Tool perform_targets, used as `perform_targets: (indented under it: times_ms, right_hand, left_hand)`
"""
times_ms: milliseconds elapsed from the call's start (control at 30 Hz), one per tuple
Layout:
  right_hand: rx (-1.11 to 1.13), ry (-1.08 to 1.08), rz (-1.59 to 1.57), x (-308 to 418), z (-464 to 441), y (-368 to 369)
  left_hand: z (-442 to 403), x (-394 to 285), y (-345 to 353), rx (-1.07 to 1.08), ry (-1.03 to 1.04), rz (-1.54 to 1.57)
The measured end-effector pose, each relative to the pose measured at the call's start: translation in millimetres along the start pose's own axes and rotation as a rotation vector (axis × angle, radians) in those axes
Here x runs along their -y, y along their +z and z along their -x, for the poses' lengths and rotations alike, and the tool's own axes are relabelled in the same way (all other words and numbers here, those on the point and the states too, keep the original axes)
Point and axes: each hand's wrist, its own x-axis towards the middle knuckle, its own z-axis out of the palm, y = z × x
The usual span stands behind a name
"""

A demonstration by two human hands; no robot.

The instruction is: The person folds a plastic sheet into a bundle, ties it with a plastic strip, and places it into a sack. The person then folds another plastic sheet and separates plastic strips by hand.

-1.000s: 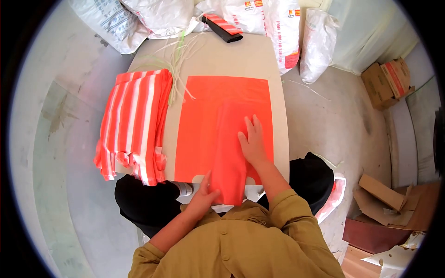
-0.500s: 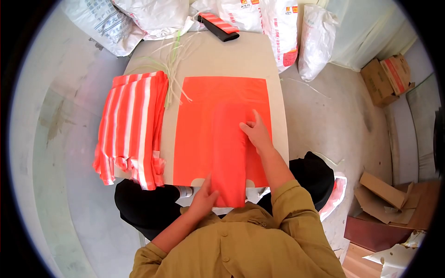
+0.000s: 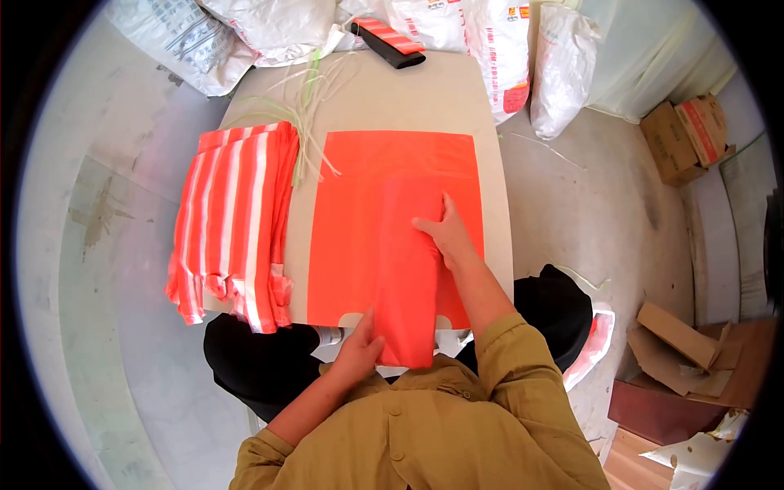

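A long folded red plastic sheet (image 3: pixel 404 278) lies lengthwise over a flat red sheet (image 3: pixel 347 237), and its near end hangs past the table edge towards me. My left hand (image 3: pixel 358 355) grips the folded sheet's left edge near that end, with some fingers hidden. Higher up, my right hand (image 3: pixel 447 233) rests at the right edge of the fold, thumb and index finger spread apart, the thumb on the red surface. The other right fingers are mostly hidden. Pale cutouts show in the flat sheet's near edge.
A stack of red-and-white striped plastic (image 3: pixel 233 216) overhangs the table's left side. Loose pale strings (image 3: pixel 306 106) lie behind it. A black and striped roll (image 3: pixel 388 42) sits at the table's far edge. White sacks (image 3: pixel 498 57) stand beyond; cardboard boxes (image 3: pixel 682 139) are at right.
My right hand has shifted slightly left and up along the folded sheet. My left hand keeps its grip near the sheet's close end. The whole view has moved slightly.
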Motion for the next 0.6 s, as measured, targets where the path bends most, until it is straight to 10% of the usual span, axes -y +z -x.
perform_targets:
  times_ms: [400, 600]
  right_hand:
    - [-0.189, -0.207, 0.482, 5.5, 4.0, -15.1]
    - [-0.19, -0.632, 1.28, 4.0, 18.6, -7.9]
  left_hand:
    - [-0.8, -33.2, 8.0, 0.003, -0.059, -0.269]
    - [3.1, -44.1, 7.0, -0.029, -0.147, -0.447]
